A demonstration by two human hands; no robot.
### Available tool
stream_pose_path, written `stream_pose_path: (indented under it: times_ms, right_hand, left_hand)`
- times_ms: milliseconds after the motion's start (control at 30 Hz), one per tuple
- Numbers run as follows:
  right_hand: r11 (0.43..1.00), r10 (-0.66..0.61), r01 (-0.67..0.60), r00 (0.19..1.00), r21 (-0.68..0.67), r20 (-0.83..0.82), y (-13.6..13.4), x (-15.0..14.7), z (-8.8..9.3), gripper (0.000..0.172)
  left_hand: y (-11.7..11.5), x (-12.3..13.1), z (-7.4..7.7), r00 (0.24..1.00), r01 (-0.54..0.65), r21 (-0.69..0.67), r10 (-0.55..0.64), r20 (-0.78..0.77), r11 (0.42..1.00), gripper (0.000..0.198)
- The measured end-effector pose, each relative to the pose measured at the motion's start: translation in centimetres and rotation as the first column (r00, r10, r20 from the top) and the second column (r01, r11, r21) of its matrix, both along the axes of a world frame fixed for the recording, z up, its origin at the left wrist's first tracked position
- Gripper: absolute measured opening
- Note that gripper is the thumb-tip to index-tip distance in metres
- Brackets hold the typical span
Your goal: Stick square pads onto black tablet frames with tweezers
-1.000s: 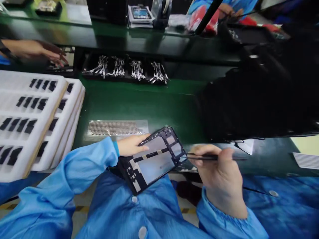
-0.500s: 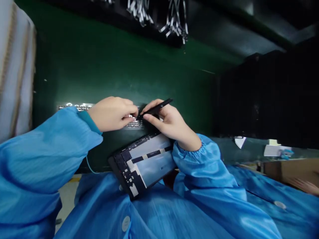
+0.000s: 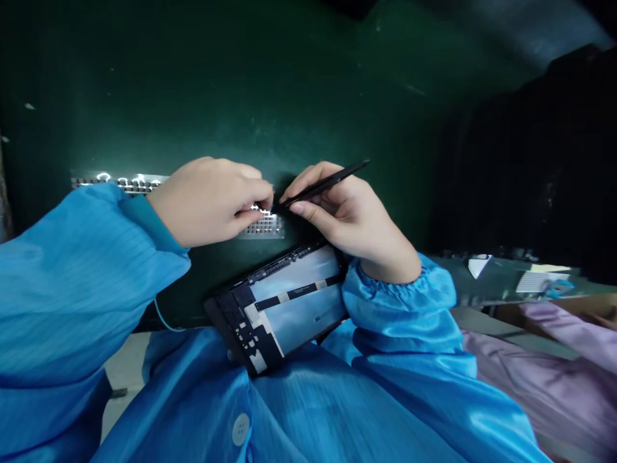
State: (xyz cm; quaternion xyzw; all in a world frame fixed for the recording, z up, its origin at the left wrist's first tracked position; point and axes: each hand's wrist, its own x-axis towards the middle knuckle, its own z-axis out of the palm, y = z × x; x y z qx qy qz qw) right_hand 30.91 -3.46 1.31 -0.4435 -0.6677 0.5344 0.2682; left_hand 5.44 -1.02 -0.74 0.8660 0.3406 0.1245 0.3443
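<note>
Black tweezers point(image 3: 332, 184) slant up to the right, gripped between the thumb and fingers of my right hand point(image 3: 347, 212). Their tips meet a clear sheet point(image 3: 265, 225) dotted with rows of small shiny pieces. My left hand point(image 3: 212, 202) lies across this sheet with thumb and forefinger pinched together close to the tweezer tips. What is between those fingertips is hidden. Below both hands an opened tablet-like device point(image 3: 299, 302) rests tilted at the table's front edge against my clothing, its silvery battery area and black strip facing up.
The dark green table point(image 3: 193, 103) spreads out beyond my hands. A large black object point(image 3: 520, 173) stands at the right. Papers point(image 3: 540, 280) lie at the right edge, near another person's light purple sleeve point(image 3: 554, 379). A thin blue cord point(image 3: 164, 318) hangs by my left sleeve.
The view has tipped downward and closer, so the hanging silver strips have left it. Both hands keep nearly the same pose. At right, a purple sleeve shows where blue clothing was.
</note>
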Motion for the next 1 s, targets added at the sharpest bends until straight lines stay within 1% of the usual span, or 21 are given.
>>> stream_pose_path:
  times_ms: [67,133,167,233,267,300,367,400,467,533,667,767,833,900,1000]
  right_hand:
    - [0.999,-0.015,0.014,1.000,-0.032,-0.018,0.1,0.3,0.2,0.033]
    - [0.992,-0.107,0.099,0.990,-0.078,-0.097,-1.1,0.5,0.6,0.033]
    - [0.981,-0.178,0.165,0.973,-0.100,-0.146,-2.3,0.4,0.7,0.030]
    - [0.943,-0.329,0.312,0.922,-0.112,-0.205,-5.8,-0.3,0.8,0.019]
    - [0.920,-0.391,0.379,0.895,-0.098,-0.213,-7.9,-0.9,0.7,0.012]
    - [0.900,-0.435,0.431,0.876,-0.066,-0.211,-10.0,-1.6,0.6,0.010]
    - [0.878,-0.458,0.477,0.857,0.028,-0.235,-13.5,-3.2,-0.1,0.020]
    - [0.870,-0.455,0.487,0.855,0.081,-0.250,-14.7,-4.0,-0.4,0.025]
    - [0.855,-0.441,0.491,0.858,0.169,-0.262,-15.9,-5.2,-1.2,0.031]
    - [0.844,-0.441,0.488,0.867,0.223,-0.232,-15.9,-5.7,-1.7,0.034]
    - [0.841,-0.445,0.485,0.872,0.240,-0.204,-15.5,-5.6,-2.0,0.034]
    - [0.849,-0.425,0.456,0.890,0.268,-0.168,-15.8,-5.5,-1.4,0.035]
    - [0.878,-0.391,0.403,0.915,0.259,-0.096,-15.5,-5.2,-0.5,0.034]
    - [0.911,-0.356,0.349,0.935,0.218,-0.009,-14.0,-4.4,0.5,0.029]
    - [0.941,-0.298,0.275,0.949,0.197,0.101,-9.5,-2.3,1.2,0.016]
  left_hand:
    - [-0.1,0.1,0.4,0.998,0.023,0.075,-0.019,-0.056,0.997,0.044]
    - [-0.4,0.3,1.1,0.990,0.040,0.133,-0.022,-0.139,0.990,0.038]
    - [-0.6,0.4,1.5,0.981,0.046,0.153,-0.016,-0.193,0.987,0.034]
    - [-1.0,0.7,2.4,0.948,0.061,0.177,-0.002,-0.317,0.982,0.031]
    - [-1.1,0.8,2.8,0.928,0.072,0.195,0.006,-0.373,0.978,0.032]
    - [-1.3,0.9,3.0,0.910,0.088,0.218,0.011,-0.414,0.972,0.036]
    - [-1.4,1.1,3.2,0.887,0.124,0.262,0.012,-0.463,0.957,0.043]
    - [-1.5,1.2,3.2,0.880,0.139,0.278,0.010,-0.474,0.951,0.044]
    - [-1.5,1.2,3.0,0.872,0.154,0.282,0.004,-0.489,0.947,0.044]
    - [-1.4,1.3,2.7,0.867,0.148,0.269,0.005,-0.497,0.952,0.041]
    - [-1.2,1.2,2.5,0.881,0.122,0.260,0.016,-0.472,0.958,0.037]
    - [-1.1,1.1,2.5,0.900,0.107,0.281,0.028,-0.435,0.954,0.035]
    - [-1.1,1.0,2.4,0.906,0.100,0.285,0.032,-0.423,0.953,0.034]
    - [-1.0,0.9,2.3,0.913,0.093,0.274,0.028,-0.408,0.957,0.032]
    - [-0.9,0.7,2.1,0.931,0.099,0.253,0.000,-0.365,0.963,0.034]
